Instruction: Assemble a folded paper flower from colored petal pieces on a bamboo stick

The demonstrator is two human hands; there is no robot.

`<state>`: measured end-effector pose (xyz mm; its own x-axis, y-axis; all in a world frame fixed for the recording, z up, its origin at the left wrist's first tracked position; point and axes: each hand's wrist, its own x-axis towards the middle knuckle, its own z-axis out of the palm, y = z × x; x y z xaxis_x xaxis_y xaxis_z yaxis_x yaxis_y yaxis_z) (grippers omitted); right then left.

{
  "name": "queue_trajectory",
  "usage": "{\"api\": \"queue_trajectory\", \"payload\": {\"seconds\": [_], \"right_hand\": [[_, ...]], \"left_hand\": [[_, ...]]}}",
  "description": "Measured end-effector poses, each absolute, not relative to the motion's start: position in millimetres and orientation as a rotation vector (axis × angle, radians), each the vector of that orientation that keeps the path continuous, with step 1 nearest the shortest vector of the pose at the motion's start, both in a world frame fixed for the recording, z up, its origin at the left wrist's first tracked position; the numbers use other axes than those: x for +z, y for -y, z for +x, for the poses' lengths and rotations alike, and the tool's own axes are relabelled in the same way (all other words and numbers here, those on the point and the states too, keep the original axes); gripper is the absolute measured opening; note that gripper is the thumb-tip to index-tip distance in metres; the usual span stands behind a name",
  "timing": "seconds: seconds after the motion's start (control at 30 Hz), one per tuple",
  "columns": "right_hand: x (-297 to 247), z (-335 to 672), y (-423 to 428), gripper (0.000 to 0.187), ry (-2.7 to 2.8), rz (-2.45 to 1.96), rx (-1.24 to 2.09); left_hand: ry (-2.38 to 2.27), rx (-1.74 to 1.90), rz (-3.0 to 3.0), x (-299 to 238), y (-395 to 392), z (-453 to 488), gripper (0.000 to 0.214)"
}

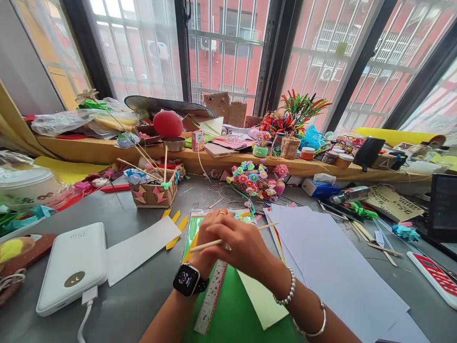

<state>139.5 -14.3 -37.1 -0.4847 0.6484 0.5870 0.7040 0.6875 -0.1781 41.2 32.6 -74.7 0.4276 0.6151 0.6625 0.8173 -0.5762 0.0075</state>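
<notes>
My right hand [237, 236], with beaded and plain silver bracelets on its wrist, lies across my left hand in front of me. It is closed on a thin wooden stick [206, 246], whose ends stick out on both sides. My left hand [211, 227] wears a black smartwatch on its wrist and sits under the right one; most of its fingers are hidden. Below the hands lie a patterned ruler [211, 300], a green sheet [232, 319] and a pale yellow paper [263, 297]. Behind them is a clear plastic packet [194, 224] with coloured paper.
White paper sheets [321, 257] lie to the right, near a red-and-white calculator [437, 278]. At left are a white power bank [73, 267] with a cable, a white strip [143, 250] and yellow pieces [177, 233]. A decorated box [153, 195] and crafted flowers [255, 178] stand behind.
</notes>
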Motion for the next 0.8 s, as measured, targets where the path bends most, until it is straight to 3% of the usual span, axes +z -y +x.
{"api": "queue_trajectory", "payload": {"seconds": [0.27,0.8], "right_hand": [[-47.8,186.6,17.1,0.016,2.007,-1.284,-0.185],[-81.9,204.6,14.8,0.015,1.773,-1.362,-0.14]], "left_hand": [[1.241,-0.712,-2.356,-60.5,-23.3,44.4,0.019],[1.128,-0.642,-2.42,-54.6,-14.1,52.4,0.014]]}}
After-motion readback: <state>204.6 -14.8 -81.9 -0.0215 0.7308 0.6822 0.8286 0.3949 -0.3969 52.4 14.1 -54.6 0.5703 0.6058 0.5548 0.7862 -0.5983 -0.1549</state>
